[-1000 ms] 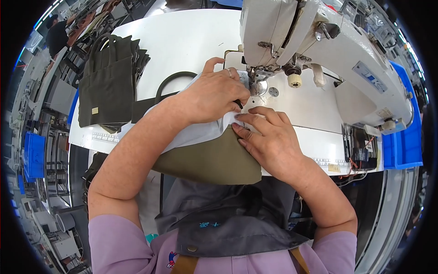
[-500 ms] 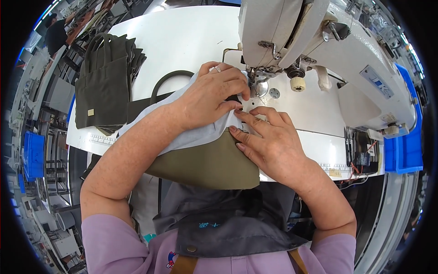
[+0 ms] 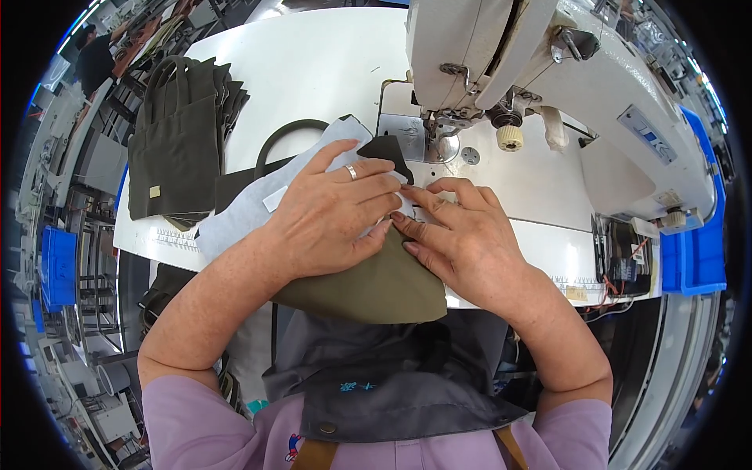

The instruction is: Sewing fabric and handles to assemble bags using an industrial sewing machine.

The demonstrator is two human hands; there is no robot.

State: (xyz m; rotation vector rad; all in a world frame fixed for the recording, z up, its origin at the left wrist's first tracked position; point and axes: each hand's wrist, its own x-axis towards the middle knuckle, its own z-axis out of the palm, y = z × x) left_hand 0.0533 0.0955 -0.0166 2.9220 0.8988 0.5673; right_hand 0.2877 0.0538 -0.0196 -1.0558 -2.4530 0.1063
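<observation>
A bag piece in olive material with a pale blue-grey lining lies across the table's front, its lower edge hanging over my apron. A dark strap loop shows behind it. My left hand rests over the lining, fingers stretched toward the right. My right hand pinches the edge where lining and olive material meet; its thumb is partly tucked under the fingers. Beyond my hands stands a white sewing machine, its presser foot clear of the fabric. A dark flap sticks up beside the metal plate.
Several dark bag pieces with handles are stacked at the left of the white table. Blue bins stand to the right, near a dark box of small tools. A person in dark clothes is far left.
My left hand has drawn back from the presser foot toward me and the left, its fingers now spread on the lining. The fabric has come away from the needle area. My right hand barely moved.
</observation>
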